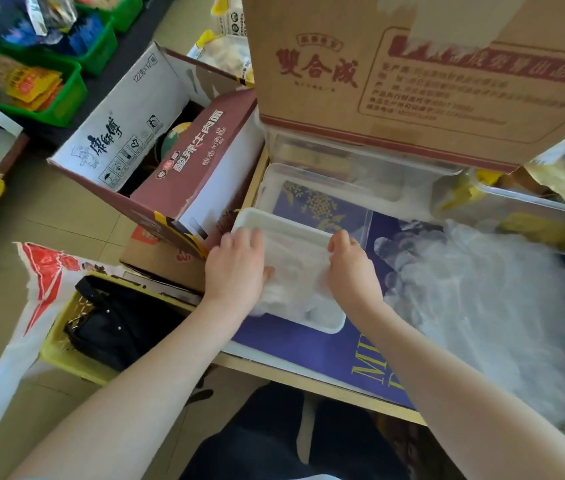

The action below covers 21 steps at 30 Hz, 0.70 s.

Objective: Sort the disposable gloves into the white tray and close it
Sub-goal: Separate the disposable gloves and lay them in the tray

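Note:
The white tray (pixel 326 323) lies on a purple sheet at the table's left edge, with clear disposable gloves (pixel 294 268) bunched inside it. My left hand (pixel 237 268) rests on the tray's left side, its fingers pressing on the gloves. My right hand (pixel 352 268) pinches glove plastic at the tray's right rim. A big loose heap of clear gloves (pixel 488 289) spreads over the sheet to the right. A clear lid (pixel 322 199) lies just behind the tray.
A large brown carton (pixel 395 71) overhangs the back of the table. Clear containers (pixel 502 202) sit at the back right. Open noodle boxes (pixel 170 161) stand left of the table, with a yellow basket holding a black bag (pixel 114 323) on the floor.

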### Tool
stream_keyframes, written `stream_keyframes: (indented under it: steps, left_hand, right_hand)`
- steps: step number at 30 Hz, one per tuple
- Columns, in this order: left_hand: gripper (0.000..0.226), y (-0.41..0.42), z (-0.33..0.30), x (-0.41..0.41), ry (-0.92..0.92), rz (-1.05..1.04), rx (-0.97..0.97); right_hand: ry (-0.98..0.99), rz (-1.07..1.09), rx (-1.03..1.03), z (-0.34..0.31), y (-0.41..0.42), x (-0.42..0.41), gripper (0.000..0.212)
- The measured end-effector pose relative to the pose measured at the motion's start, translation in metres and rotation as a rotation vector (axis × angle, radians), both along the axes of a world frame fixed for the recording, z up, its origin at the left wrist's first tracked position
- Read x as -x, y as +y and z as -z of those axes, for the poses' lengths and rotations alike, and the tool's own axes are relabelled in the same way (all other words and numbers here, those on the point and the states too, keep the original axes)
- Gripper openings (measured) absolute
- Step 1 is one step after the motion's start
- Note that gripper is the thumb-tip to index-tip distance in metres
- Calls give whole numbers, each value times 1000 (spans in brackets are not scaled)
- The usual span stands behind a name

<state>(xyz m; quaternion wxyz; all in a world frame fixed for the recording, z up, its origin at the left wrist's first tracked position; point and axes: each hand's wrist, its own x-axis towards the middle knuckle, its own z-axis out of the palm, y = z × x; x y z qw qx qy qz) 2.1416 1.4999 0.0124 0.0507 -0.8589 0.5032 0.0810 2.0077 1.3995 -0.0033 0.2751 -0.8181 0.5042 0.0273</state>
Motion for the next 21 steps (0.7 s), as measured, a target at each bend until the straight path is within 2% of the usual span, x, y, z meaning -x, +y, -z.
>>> stream_keyframes:
  steps: [1, 3, 5, 7, 9, 11, 14, 17, 19, 21]
  left_hand:
    - [45, 2, 2, -1, -45, 129, 85]
    - [37, 7, 13, -4, 19, 391, 212]
    - [30, 11, 19, -9, 132, 525, 99]
    - [24, 14, 23, -11, 189, 518, -33]
    - [24, 11, 30, -10, 129, 453, -82]
    - [27, 5, 25, -10, 40, 461, -86]
    - [30, -3, 27, -9, 21, 547, -200]
    - [21, -4, 27, -6, -65, 564, -187]
    - [11, -5, 33, -5, -94, 551, -108]
    - [23, -7, 31, -4, -16, 518, -101]
  right_hand:
    - [26, -9, 36, 1, 2, -1, 31]
    - [79, -1, 81, 4, 4, -1, 34]
    - [144, 9, 101, 6, 4, 1, 37]
    - [218, -49, 127, 9, 4, 3, 37]
    - [251, -213, 290, 15, 9, 7, 29]
    - [269, -321, 379, 14, 14, 8, 36]
    - [312, -490, 312, 8, 21, 4, 58]
    - [311, -596, 166, 17, 21, 1, 56]
    - [332, -604, 143, 21, 15, 3, 55]
    - [367, -621, 165, 21, 8, 9, 57]
